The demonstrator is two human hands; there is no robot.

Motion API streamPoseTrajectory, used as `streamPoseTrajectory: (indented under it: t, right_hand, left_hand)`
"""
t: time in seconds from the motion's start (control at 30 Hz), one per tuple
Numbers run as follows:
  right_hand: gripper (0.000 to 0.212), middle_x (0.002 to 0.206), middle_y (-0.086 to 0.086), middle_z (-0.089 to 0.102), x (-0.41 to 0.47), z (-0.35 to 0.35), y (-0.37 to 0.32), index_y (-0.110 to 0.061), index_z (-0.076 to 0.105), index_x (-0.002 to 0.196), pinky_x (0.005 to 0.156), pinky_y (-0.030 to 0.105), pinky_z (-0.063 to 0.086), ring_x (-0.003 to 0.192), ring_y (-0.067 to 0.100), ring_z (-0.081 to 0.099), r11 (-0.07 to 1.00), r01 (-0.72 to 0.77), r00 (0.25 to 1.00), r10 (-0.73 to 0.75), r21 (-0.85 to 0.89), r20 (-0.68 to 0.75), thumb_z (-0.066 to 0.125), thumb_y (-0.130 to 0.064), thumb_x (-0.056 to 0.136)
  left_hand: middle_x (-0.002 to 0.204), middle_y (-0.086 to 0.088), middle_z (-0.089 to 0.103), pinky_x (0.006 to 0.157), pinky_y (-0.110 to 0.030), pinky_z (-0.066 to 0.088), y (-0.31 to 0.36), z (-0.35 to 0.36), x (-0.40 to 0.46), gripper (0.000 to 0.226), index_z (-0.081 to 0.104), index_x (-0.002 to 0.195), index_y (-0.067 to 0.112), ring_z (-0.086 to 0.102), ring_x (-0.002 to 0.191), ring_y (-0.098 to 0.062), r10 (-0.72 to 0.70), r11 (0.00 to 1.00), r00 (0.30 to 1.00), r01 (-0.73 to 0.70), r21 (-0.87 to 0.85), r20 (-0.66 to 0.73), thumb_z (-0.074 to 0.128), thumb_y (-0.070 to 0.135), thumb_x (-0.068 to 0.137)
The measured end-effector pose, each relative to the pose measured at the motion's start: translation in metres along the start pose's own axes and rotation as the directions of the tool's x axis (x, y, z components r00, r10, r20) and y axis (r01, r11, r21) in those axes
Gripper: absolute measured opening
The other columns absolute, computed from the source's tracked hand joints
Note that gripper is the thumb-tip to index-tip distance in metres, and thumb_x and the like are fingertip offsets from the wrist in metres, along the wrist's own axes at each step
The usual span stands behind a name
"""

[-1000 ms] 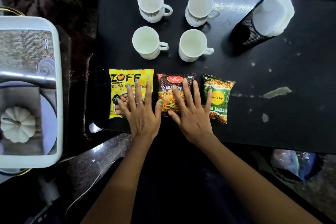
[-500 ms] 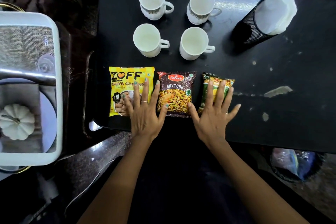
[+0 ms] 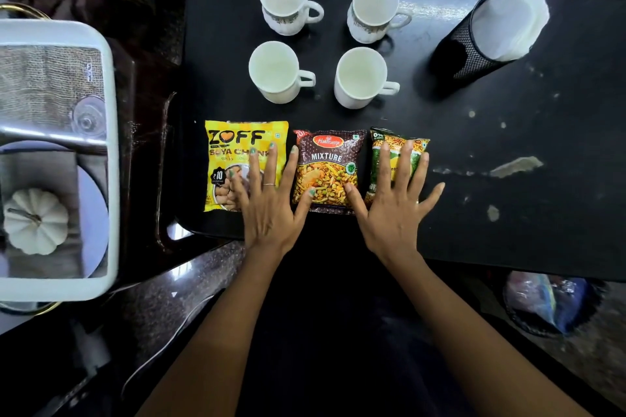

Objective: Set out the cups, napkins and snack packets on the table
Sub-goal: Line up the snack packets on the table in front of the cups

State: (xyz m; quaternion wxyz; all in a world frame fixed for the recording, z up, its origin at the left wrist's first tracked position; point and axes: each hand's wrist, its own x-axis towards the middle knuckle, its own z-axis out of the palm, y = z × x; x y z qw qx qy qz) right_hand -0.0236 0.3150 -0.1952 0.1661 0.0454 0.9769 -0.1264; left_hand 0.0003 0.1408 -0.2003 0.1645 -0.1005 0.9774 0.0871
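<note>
Open, flat-palmed, nothing clasped: left hand (image 3: 267, 210) spread over lower right part of yellow packet (image 3: 237, 162), thumb tip touching brown mixture packet (image 3: 327, 173); right hand (image 3: 394, 210) spread over green packet (image 3: 393, 162), thumb tip at right edge of brown mixture packet, little finger splayed onto bare table (image 3: 508, 213). Places given from brown mixture packet, middle of row of three near front edge of table. Yellow packet: just left, close beside, print upright to wearer. Green packet: just right, close beside, slightly tilted. Judged purpose of flat hands: pressing and nudging outer packets into an even, level line, labels facing up for reading. Four white cups (image 3: 359, 76): beyond, in two rows of two, upright, mouths open, handles all turned right, apparently for uniform look and easy pick-up. Black mesh holder (image 3: 464, 51): beyond and well to right, standing on table, keeping white napkins (image 3: 508, 20) bunched upright and ready to pull. White tray (image 3: 111, 152): well to left, off table, holding small white pumpkin (image 3: 34, 220) and plate. Status, judged: all three kinds of item on table; only final straightening of packets seems outstanding. Risk, judged: slippery packets sliding askew under palm pressure.
</note>
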Motion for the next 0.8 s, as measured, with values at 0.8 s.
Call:
streamPoseTrajectory:
  t: [0.8]
  right_hand:
    - [0.071, 0.159, 0.012, 0.01, -0.012, -0.086, -0.037, -0.014, 0.014, 0.15, 0.119, 0.051, 0.003, 0.147, 0.033, 0.005, 0.99, 0.142, 0.981, -0.14, 0.001, -0.136, 0.039, -0.048, 0.094]
  left_hand:
    - [0.161, 0.0, 0.012, 0.119, -0.043, -0.008, 0.033, -0.107, -0.025, 0.065, 0.012, 0.152, 0.017, 0.002, 0.149, -0.022, 0.069, 0.993, 0.993, -0.078, -0.087, -0.094, 0.028, 0.049, 0.097]
